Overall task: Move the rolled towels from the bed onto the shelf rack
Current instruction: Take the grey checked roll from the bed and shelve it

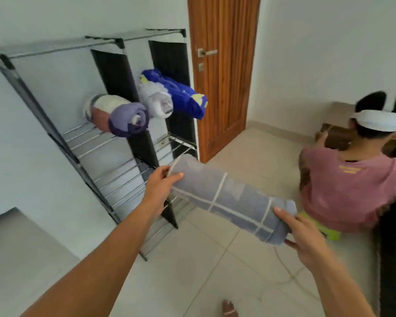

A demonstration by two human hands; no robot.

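Before the shelf rack, left hand and right hand grip the grey rolled towel by its ends.

- A grey-blue rolled towel with thin white lines is held at both ends, lying slanted in the air.
- The shelf rack stands just past the held end on the left.
- Higher up, well above the grip, a purple roll, a white roll and a blue roll lie on it.
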